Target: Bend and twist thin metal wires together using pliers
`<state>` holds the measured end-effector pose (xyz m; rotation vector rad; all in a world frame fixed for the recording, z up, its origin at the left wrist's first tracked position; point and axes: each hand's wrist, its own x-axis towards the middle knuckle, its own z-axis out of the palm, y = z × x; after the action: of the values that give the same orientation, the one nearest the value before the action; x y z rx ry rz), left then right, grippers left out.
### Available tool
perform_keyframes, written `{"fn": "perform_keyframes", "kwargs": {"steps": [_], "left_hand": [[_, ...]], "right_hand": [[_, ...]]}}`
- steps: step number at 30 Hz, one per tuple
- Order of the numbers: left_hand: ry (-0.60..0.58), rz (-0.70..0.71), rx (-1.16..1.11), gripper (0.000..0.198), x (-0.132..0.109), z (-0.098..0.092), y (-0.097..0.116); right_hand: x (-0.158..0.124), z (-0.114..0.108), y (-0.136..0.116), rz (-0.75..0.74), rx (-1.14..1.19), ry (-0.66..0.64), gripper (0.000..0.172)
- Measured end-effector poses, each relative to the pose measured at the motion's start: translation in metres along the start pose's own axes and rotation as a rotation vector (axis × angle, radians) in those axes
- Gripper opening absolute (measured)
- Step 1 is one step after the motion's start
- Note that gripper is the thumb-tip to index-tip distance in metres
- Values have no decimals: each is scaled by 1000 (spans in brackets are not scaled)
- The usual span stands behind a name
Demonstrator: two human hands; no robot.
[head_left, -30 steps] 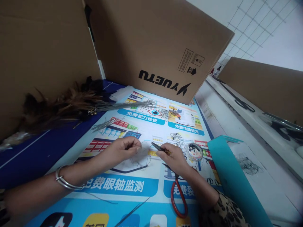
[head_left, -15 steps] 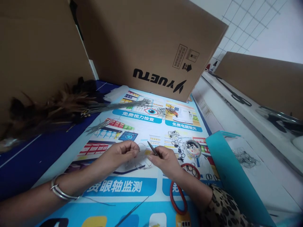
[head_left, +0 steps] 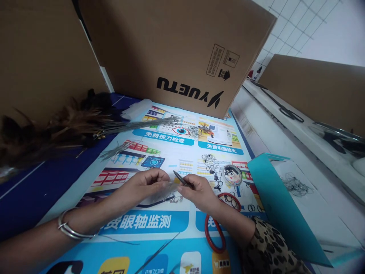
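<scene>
Above the printed mat (head_left: pixel 182 220), left hand (head_left: pixel 148 184) pinches wire (head_left: pixel 172 187), right hand (head_left: pixel 201 193) grips pliers (head_left: pixel 180 178) beside it.

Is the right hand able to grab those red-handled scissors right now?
Probably not straight away: the right hand holds a dark pointed tool, and its forearm crosses in front of the red-handled scissors, though parts of both handles show.

Right hand (head_left: pixel 199 192) hides rear of tool (head_left: pixel 180 177); feathers (head_left: pixel 65 123) blurred.
</scene>
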<state>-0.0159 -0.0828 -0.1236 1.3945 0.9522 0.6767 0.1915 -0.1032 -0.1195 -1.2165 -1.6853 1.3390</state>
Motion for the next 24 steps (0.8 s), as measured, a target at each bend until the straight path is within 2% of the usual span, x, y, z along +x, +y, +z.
{"fn": "perform_keyframes", "kwargs": {"steps": [7, 11, 24], "left_hand": [[30, -22, -43, 25, -3, 0, -3], [1, -43, -100, 26, -2, 1, -3], [-15, -155, -76, 34, -2, 4, 10]], "right_hand": [[0, 0, -2, -2, 8, 11, 18], [-1, -1, 0, -14, 27, -21, 17], [-2, 1, 2, -15, 19, -15, 17]]}}
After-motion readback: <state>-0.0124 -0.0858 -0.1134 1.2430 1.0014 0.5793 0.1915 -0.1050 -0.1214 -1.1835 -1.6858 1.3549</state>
